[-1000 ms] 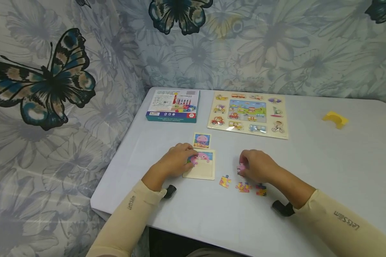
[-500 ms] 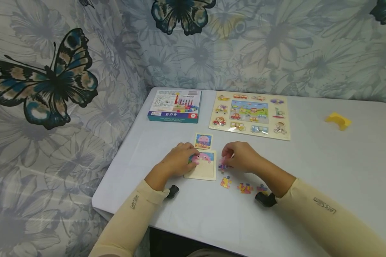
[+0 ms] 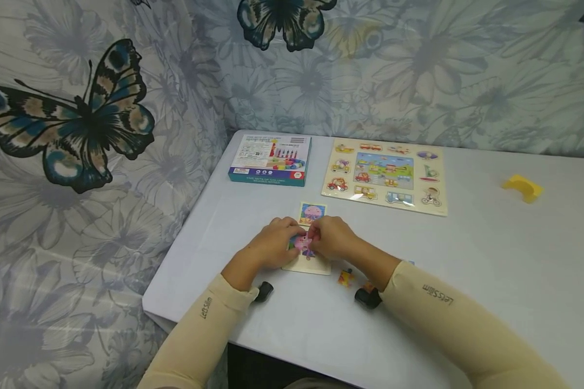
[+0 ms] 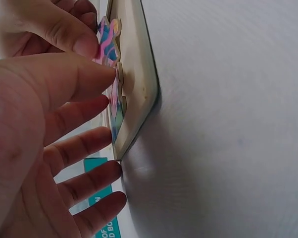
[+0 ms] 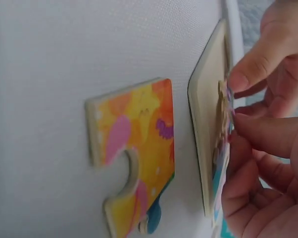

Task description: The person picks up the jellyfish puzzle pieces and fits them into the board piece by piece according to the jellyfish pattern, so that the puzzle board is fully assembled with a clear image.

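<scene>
My left hand (image 3: 274, 244) rests at the left side of a square wooden puzzle tray (image 3: 317, 267), its fingers spread and its thumb on the fitted pink pieces in the left wrist view. Over the tray, my right hand (image 3: 334, 237) pinches a pink and purple puzzle piece (image 4: 108, 45) between thumb and fingers, low against the other pieces. The right fingers partly hide that piece in the head view. A small jellyfish picture card (image 3: 312, 212) lies just behind the tray. One loose orange puzzle piece (image 5: 156, 116) lies on the table beside the tray.
At the back left is a teal-edged box (image 3: 270, 161). A large vehicle puzzle board (image 3: 384, 195) lies right of it, and a yellow arch-shaped block (image 3: 523, 187) farther right. More loose pieces (image 3: 368, 286) are partly hidden under the right wrist's black camera (image 3: 367, 298).
My right hand has carried the puzzle piece leftward from near the loose pieces, past the tray's right edge, onto the tray. My left hand has stayed on the tray.
</scene>
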`<state>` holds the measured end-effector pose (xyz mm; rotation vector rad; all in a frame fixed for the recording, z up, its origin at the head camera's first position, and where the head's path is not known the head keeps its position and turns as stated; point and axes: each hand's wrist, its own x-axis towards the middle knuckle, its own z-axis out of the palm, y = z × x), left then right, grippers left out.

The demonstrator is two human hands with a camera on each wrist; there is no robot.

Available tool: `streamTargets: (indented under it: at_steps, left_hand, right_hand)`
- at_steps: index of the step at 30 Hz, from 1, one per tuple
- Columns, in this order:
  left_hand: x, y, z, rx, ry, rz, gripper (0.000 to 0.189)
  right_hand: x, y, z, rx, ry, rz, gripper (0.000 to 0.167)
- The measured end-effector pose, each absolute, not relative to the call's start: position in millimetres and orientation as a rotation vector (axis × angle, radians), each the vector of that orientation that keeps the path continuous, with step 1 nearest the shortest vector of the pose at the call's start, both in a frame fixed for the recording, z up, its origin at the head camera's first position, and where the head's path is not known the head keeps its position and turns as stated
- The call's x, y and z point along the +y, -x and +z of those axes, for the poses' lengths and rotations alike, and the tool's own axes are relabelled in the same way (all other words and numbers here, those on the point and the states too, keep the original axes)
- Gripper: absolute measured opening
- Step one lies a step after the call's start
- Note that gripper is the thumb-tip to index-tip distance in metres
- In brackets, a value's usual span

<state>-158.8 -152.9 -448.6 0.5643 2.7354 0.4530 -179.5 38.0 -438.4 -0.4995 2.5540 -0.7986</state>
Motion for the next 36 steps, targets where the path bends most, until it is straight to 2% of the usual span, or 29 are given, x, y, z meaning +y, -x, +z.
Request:
streamTargets:
  at_steps: [10, 27, 36]
  left_hand:
    - [-149.5, 159.3, -448.3, 2.772, -0.582, 0.402, 0.045]
    - [-147.2, 161.0, -446.0, 2.797, -0.530, 0.414, 0.042]
    - [-145.0, 160.7, -445.2, 2.784, -0.524, 0.397, 0.043]
  right_hand:
    - [28.7, 178.3, -436.4, 2.588, 0.475, -0.678, 0.008]
    - [33.9, 194.0, -440.2, 2.613, 0.493, -0.651, 0.017]
    - [83.2, 188.2, -424.5, 2.644, 0.481, -0.605, 0.021]
